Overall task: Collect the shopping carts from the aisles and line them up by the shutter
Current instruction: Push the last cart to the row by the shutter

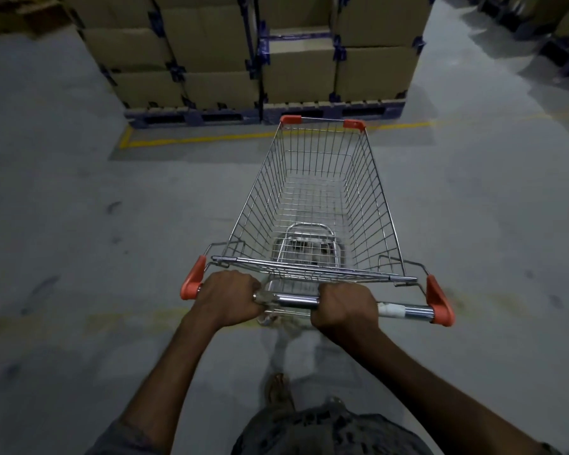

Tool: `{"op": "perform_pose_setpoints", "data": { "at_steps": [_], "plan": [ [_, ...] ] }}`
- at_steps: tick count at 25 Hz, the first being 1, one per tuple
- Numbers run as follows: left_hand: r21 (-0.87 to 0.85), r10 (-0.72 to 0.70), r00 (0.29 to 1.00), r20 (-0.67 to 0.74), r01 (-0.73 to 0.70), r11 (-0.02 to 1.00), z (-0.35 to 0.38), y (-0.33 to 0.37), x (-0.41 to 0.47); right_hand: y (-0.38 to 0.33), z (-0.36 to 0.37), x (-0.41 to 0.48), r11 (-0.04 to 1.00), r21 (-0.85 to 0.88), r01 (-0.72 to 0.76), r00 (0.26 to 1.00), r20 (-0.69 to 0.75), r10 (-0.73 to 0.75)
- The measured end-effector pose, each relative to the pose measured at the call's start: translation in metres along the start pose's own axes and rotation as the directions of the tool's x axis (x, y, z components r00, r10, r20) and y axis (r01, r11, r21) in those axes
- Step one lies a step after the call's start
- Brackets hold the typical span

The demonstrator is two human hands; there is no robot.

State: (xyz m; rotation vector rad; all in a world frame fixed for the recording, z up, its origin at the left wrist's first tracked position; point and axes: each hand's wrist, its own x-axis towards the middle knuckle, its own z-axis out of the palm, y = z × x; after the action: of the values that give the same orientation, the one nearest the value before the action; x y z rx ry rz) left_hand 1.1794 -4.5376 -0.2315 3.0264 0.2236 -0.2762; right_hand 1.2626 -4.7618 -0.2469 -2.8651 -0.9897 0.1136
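The shopping cart [319, 198] stands on the grey floor [63, 224] facing stacked cardboard boxes [243, 54] cut off by the top edge, its wheels hidden beneath a wire basket showing only a blurred folded seat flap [307, 244], with the left hand [229, 298] and right hand [344, 308] curled round its handle bar [296, 302].

- A warehouse or shop stockroom, dimly lit.
- Plain cardboard boxes [217, 44] stand stacked in tiers, blue bands at their corners, on dark blue pallets [194, 118].
- A yellow line [211, 138] painted on the grey concrete floor [46, 192] boxes in the pallet bay.
- Further stacks [562, 37] sit off to the right, too dark to make out.
- A wire shopping cart [316, 192] with orange corner caps stands in the open aisle.
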Motion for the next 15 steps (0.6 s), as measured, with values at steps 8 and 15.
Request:
{"op": "perform_pose_setpoints", "data": {
  "at_steps": [8, 15],
  "plan": [
    [-0.024, -0.139, 0.989, -0.041, 0.138, 0.990, 0.011, -0.012, -0.036, -0.021, -0.007, 0.005, 0.993, -0.020, 0.116, 0.982, 0.155, -0.111],
    [-0.045, -0.206, 0.978, -0.018, 0.205, 0.978, 0.010, -0.034, -0.059, -0.049, -0.004, 0.012, 0.981, -0.036, 0.189, 0.973, 0.142, -0.182]
  ]
}}
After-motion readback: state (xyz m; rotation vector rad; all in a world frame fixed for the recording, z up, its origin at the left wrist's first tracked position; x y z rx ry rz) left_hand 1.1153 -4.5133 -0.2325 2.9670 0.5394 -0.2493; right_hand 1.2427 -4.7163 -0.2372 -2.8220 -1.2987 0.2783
